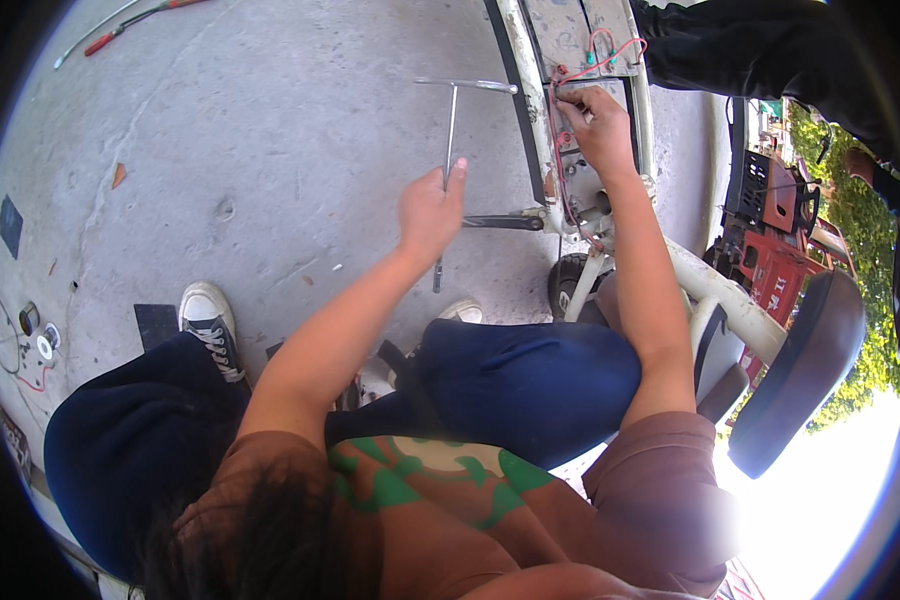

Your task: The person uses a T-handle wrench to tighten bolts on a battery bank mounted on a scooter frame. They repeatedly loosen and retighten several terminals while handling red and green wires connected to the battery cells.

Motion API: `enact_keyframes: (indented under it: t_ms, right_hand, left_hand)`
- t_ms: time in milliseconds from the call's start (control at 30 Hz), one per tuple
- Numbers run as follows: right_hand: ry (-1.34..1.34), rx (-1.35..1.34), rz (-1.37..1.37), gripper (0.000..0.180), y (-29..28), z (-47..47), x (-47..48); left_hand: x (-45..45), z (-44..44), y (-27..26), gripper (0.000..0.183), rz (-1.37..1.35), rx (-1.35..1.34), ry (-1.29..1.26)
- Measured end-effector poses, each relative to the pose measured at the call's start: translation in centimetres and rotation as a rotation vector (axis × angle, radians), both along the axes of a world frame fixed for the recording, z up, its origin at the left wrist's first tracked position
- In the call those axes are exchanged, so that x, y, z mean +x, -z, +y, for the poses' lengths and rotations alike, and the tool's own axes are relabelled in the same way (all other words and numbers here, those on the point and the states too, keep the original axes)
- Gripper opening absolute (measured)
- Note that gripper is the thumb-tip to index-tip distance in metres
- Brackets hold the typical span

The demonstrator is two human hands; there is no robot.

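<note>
My left hand [430, 214] grips the shaft of a chromed T-handle socket wrench [450, 127]. Its crossbar points away from me and the socket end sticks out below my fist, above the concrete floor. Inside the pale frame [523, 52] of an electric scooter or bike sit several grey batteries [559, 34]. The thumb and fingertips of my right hand [600, 127] are at a battery terminal on the frame's left side, beside a red wire [553, 124]. Whether a small part is pinched there is too small to tell. Another red wire [592, 71] with teal connectors loops across the batteries farther away.
A black crank arm [506, 222] juts left from the frame, near my left hand. The padded seat [799, 375] is at right. A person's dark-clothed leg [727, 49] stands beyond the frame. A red-handled tool [139, 26], a wire spool [48, 341] and a dark plate [156, 324] lie on the floor.
</note>
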State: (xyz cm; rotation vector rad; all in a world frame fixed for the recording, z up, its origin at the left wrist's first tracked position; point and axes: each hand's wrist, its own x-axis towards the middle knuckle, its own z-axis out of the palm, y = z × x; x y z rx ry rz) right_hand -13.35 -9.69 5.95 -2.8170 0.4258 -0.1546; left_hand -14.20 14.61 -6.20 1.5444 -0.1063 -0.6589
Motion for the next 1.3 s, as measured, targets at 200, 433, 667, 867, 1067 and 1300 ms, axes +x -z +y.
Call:
enact_keyframes:
  t_ms: [200,433,667,867,1067,1300]
  right_hand:
    - [-0.063,0.008,0.0,0.015,-0.1,-0.5,-0.1]
    - [-0.121,-0.064,-0.033,0.016,0.3,-1.1,-0.3]
    - [0.021,0.058,-0.05,0.015,-0.1,0.5,-0.3]
    - [0.06,-0.053,-0.023,0.015,0.0,0.6,-0.1]
    - [-0.08,-0.102,-0.038,0.011,-0.1,0.2,0.1]
    - [-0.011,-0.087,-0.017,0.012,0.0,0.1,0.0]
  left_hand:
    - [0.1,0.1,-0.5,0.055,-0.014,-0.036,-0.018]
    - [0.1,0.2,-0.7,0.055,-0.007,-0.024,0.0]
    - [0.0,0.2,-0.2,0.056,-0.011,-0.003,-0.002]
    - [0.1,0.1,-0.1,0.056,-0.017,-0.005,-0.002]
    - [-0.1,0.1,0.2,0.058,-0.006,-0.03,-0.021]
    - [-0.1,0.1,0.0,0.057,-0.102,0.009,0.025]
